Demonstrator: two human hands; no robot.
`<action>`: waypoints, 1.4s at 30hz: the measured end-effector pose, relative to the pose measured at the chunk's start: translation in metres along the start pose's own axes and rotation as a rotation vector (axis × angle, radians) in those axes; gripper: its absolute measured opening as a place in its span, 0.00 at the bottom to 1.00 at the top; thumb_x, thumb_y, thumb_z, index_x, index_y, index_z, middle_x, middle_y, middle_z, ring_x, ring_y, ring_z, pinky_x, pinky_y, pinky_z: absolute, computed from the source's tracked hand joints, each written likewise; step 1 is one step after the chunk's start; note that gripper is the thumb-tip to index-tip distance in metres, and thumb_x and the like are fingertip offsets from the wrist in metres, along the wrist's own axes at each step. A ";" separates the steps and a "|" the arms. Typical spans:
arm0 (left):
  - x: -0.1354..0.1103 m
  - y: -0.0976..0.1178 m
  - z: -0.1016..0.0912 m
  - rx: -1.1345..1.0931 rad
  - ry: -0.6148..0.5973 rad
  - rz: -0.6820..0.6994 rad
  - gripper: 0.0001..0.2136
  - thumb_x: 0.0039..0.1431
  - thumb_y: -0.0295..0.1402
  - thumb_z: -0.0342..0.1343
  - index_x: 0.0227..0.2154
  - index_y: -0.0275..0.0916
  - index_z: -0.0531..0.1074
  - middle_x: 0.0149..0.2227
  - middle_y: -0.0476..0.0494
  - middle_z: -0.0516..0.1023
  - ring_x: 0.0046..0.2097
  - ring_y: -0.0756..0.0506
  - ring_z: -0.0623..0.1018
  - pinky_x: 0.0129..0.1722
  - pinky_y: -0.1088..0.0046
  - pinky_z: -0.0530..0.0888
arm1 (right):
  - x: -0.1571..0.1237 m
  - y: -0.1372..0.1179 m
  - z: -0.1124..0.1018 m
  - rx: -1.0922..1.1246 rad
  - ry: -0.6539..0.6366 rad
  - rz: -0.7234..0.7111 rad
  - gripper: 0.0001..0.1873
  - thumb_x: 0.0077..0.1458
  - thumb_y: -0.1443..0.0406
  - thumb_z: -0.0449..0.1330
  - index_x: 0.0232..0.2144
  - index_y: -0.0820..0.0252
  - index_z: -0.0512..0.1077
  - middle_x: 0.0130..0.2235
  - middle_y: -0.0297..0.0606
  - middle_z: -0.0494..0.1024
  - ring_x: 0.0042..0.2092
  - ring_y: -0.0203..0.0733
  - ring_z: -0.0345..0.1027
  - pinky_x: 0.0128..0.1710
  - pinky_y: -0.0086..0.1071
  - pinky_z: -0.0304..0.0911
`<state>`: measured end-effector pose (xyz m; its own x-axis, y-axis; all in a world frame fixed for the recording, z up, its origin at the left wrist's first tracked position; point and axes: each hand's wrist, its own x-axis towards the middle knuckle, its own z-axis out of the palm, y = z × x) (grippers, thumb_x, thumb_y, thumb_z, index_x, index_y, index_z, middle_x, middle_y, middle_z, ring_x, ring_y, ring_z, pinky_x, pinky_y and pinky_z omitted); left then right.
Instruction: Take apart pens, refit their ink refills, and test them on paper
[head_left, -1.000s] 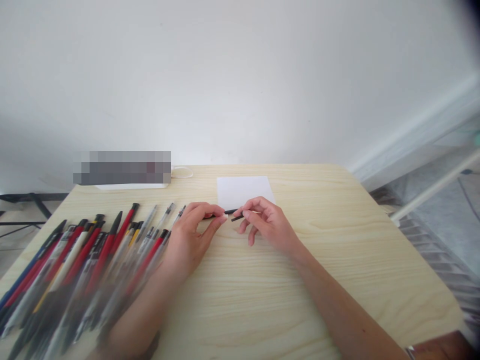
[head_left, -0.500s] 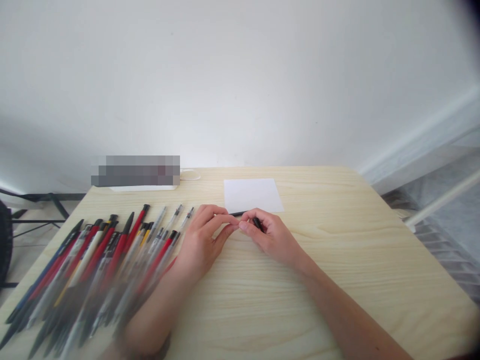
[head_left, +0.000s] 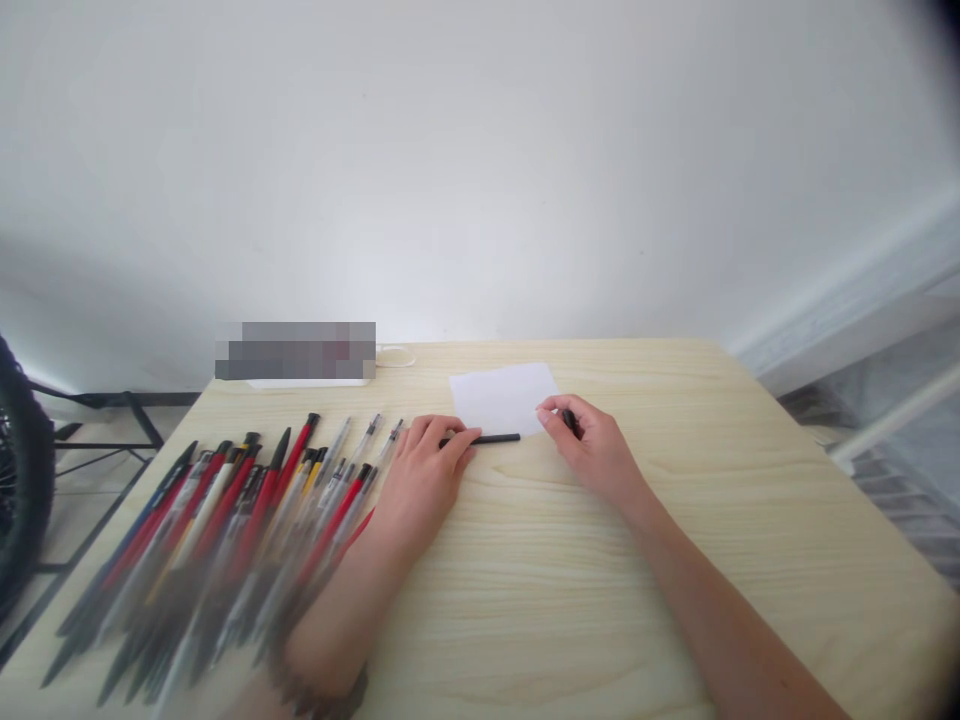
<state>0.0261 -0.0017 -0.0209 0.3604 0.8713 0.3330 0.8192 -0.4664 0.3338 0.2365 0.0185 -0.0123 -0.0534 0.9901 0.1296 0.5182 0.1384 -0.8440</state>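
Observation:
My left hand (head_left: 431,460) rests on the table with its fingers closed on a slim black pen-like rod (head_left: 499,438). The rod lies sideways along the near edge of a white sheet of paper (head_left: 495,395). To the right, my right hand (head_left: 589,440) is closed around a short black piece (head_left: 573,424), perhaps a pen cap or pen part; most of it is hidden in the fingers. Thumb and forefinger of that hand meet at the paper's right edge. Whether they grip the sheet I cannot tell.
Many pens (head_left: 247,520), red, black, white and clear, lie in a spread on the left of the wooden table (head_left: 540,600). A blurred-out object (head_left: 300,350) stands at the back left, beside a white loop (head_left: 397,356). A wheel (head_left: 22,480) is at the far left.
My right hand has moved right, away from my left hand, with the black piece in it. More of the black rod shows. The paper sits at a slight turn. The camera has shifted a little.

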 end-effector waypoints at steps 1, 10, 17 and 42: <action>0.000 0.000 0.000 0.004 0.007 -0.002 0.10 0.60 0.29 0.50 0.42 0.39 0.72 0.41 0.41 0.73 0.45 0.41 0.69 0.44 0.59 0.69 | 0.001 0.001 -0.001 -0.019 -0.003 -0.009 0.13 0.54 0.56 0.54 0.32 0.59 0.70 0.21 0.28 0.61 0.23 0.32 0.53 0.23 0.27 0.50; 0.002 -0.002 -0.007 0.006 0.146 0.057 0.07 0.59 0.30 0.50 0.38 0.39 0.72 0.39 0.43 0.77 0.43 0.42 0.72 0.42 0.62 0.68 | -0.003 -0.006 0.000 0.042 -0.040 -0.051 0.13 0.55 0.56 0.53 0.33 0.59 0.70 0.20 0.28 0.59 0.21 0.31 0.51 0.21 0.27 0.49; 0.002 -0.005 0.002 0.033 0.119 0.148 0.09 0.62 0.28 0.46 0.42 0.37 0.69 0.41 0.42 0.78 0.47 0.42 0.75 0.50 0.58 0.66 | 0.000 -0.002 -0.003 -0.073 0.116 -0.105 0.13 0.56 0.56 0.51 0.34 0.59 0.68 0.18 0.27 0.58 0.21 0.32 0.51 0.22 0.27 0.50; 0.003 0.003 -0.008 -0.095 0.186 0.092 0.07 0.62 0.29 0.47 0.42 0.38 0.64 0.36 0.44 0.75 0.37 0.46 0.73 0.38 0.69 0.69 | -0.012 -0.017 -0.001 0.247 -0.035 -0.069 0.11 0.56 0.57 0.54 0.35 0.58 0.67 0.19 0.26 0.54 0.19 0.30 0.48 0.18 0.26 0.47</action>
<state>0.0259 -0.0016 -0.0115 0.3361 0.7854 0.5197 0.7380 -0.5625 0.3728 0.2290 0.0040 0.0008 -0.1132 0.9777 0.1766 0.2884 0.2024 -0.9359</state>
